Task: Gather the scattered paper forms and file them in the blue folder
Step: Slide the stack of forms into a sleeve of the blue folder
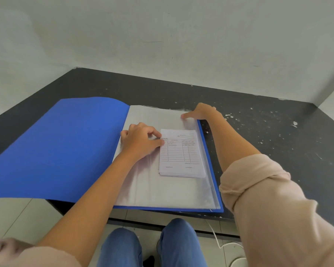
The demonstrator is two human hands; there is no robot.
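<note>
The blue folder [66,147] lies open on the dark, paint-flecked surface [268,135], its cover spread towards the left of the frame and a stack of clear sleeves [162,187] filling its right half. A small stack of paper forms [181,157] sits at centre right of the frame on the sleeves, printed side up; whether it is inside the top one cannot be told. The left hand [141,140] rests just left of the forms, its grip narrow, thumb and forefinger pinching their upper left corner. The right hand [201,112], higher in the frame, has its grip closed on the sleeves' upper right corner. A white cable [218,241] lies on the floor at lower right.
</note>
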